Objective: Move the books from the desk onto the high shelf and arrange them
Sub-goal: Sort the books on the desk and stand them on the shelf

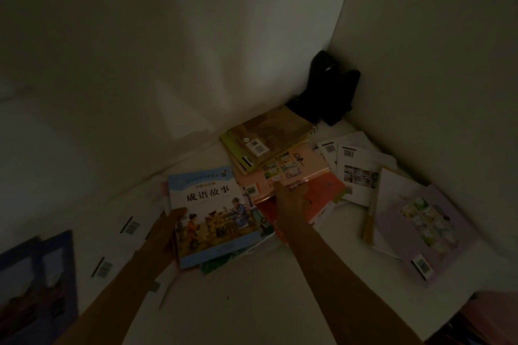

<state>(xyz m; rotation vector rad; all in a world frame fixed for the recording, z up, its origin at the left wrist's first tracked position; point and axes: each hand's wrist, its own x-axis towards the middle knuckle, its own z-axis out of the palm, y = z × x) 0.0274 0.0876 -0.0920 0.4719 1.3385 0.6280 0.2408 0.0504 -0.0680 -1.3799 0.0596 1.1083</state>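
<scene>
While the left hand [171, 221] grips a storybook [215, 213], the right hand [290, 199] lies flat-fingered on pink books [283, 173] — black object [328, 87] behind.

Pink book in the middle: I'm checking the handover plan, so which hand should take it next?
Right hand: its fingers already lie on the pink book, while the left hand holds the blue storybook.

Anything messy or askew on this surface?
Yes. The books lie flat in a loose, overlapping scatter at odd angles toward the corner, none upright. The left hand grips the blue-covered storybook.
</scene>
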